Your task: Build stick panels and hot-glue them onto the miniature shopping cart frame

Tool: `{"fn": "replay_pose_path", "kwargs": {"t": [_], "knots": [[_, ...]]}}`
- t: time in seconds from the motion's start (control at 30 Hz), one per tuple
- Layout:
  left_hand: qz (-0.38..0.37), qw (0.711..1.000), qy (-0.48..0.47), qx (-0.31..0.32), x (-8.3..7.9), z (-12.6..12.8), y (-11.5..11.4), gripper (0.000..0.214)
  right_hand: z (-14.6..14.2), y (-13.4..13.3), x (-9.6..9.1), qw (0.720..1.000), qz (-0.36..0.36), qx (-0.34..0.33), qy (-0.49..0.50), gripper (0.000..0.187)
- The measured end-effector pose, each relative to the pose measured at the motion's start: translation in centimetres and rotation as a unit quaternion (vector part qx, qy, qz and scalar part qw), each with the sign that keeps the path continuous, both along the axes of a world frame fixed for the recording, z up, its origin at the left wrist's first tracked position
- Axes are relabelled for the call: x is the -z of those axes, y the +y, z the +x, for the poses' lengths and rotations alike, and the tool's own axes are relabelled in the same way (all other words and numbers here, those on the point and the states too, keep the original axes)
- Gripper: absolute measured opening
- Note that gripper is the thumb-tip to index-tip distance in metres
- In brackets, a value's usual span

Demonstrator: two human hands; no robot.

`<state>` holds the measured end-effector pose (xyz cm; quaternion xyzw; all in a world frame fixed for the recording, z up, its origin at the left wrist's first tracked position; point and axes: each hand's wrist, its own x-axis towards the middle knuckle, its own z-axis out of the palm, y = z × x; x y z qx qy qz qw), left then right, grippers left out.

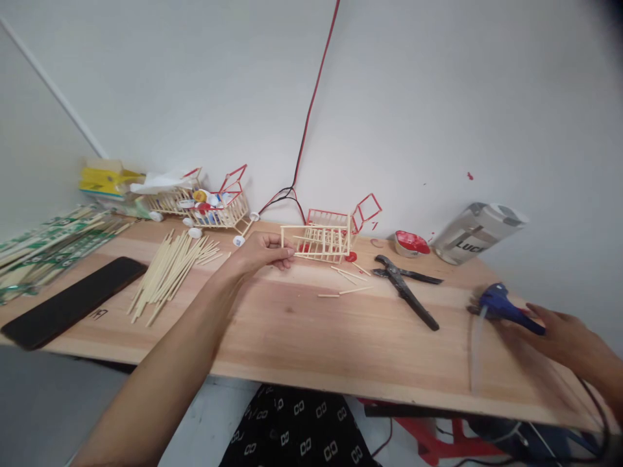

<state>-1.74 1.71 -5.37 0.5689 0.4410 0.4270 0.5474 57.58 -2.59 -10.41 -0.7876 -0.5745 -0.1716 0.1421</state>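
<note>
Between the fingers of my left hand [270, 251] is the left end of a small frame of thin wooden sticks [318, 254], built like a basket. Behind it stands a miniature stick cart [328, 217] with red-painted edges and a red handle. On the right, my right hand [559, 331] is on a blue hot glue gun [509, 310]; a pale glue stick [477, 350] hangs from it. The fingers under the gun are partly hidden and blurred. Several short stick pieces [348, 275] lie in front of the frame.
Black-handled cutters [403, 292] lie right of centre. A red paint dish [413, 243] and a bag [479, 233] stand by the wall. On the left are loose sticks [168, 275], a black phone-like slab [73, 301], packaged chopsticks [58, 250] and a cart holding bottle caps [219, 204].
</note>
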Motion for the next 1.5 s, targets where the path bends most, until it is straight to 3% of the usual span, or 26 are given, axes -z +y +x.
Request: {"fn": "replay_pose_path", "kwargs": {"t": [0.07, 0.13, 0.2, 0.27, 0.33, 0.4, 0.53, 0.67, 0.8, 0.9, 1.0, 1.1, 1.2, 1.37, 1.5], "knots": [[-0.001, 1.0, -0.001, -0.002, 0.0, 0.0, 0.0, 0.028, -1.4, -0.5, -1.5, 0.999, -0.046, -0.01, 0.006, 0.037], [0.001, 1.0, 0.001, -0.003, 0.1, 0.1, 0.0, 0.029, -4.6, -1.1, -3.3, 0.998, -0.03, -0.054, -0.001, 0.042], [0.001, 1.0, 0.0, -0.003, 0.1, 0.1, 0.0, 0.029, -9.8, -1.6, -4.9, 0.991, -0.008, -0.129, 0.02, 0.038], [0.0, 1.0, -0.002, -0.004, 0.1, 0.2, 0.0, 0.029, -16.2, -1.9, -5.8, 0.967, -0.025, -0.244, 0.067, 0.031], [-0.004, 1.0, -0.001, -0.006, 0.1, 0.1, 0.0, 0.029, -22.8, -2.0, -5.9, 0.922, -0.054, -0.37, 0.101, 0.028], [-0.007, 1.0, 0.0, -0.009, 0.0, 0.1, 0.0, 0.028, -28.3, -1.9, -5.4, 0.887, -0.096, -0.441, 0.101, 0.027], [-0.011, 1.0, -0.007, -0.009, 0.1, 0.2, 0.0, 0.028, -34.3, -1.0, -4.2, 0.88, -0.175, -0.441, 0.019, 0.024], [-0.011, 1.0, -0.023, -0.012, 0.4, 0.3, 0.2, 0.027, -35.7, 0.0, -3.4, 0.882, -0.2, -0.42, -0.07, 0.018], [-0.012, 0.999, -0.037, -0.017, 0.3, 0.2, 0.2, 0.027, -36.1, 0.3, -2.8, 0.884, -0.202, -0.412, -0.091, 0.015], [-0.007, 0.999, -0.037, -0.028, -0.1, 0.0, 0.0, 0.027, -36.0, 0.0, -2.6, 0.884, -0.209, -0.414, -0.055, 0.015], [0.008, 0.998, -0.036, -0.046, -0.5, -0.3, -0.3, 0.029, -35.1, -0.8, -3.5, 0.877, -0.209, -0.43, 0.05, 0.013], [0.024, 0.998, -0.034, -0.053, -0.7, -0.4, -0.4, 0.03, -33.4, -1.2, -5.5, 0.876, -0.152, -0.433, 0.15, 0.012], [0.026, 0.998, -0.029, -0.049, -0.6, -0.4, -0.3, 0.029, -32.0, -0.7, -7.8, 0.895, -0.051, -0.405, 0.179, 0.011], [0.022, 0.999, -0.013, -0.044, -0.4, -0.1, -0.2, 0.025, -32.3, 1.1, -10.2, 0.908, 0.075, -0.386, 0.141, 0.01], [0.018, 0.999, -0.001, -0.048, -0.4, 0.0, -0.2, 0.022, -33.6, 2.7, -10.2, 0.904, 0.102, -0.403, 0.096, 0.014]]}}
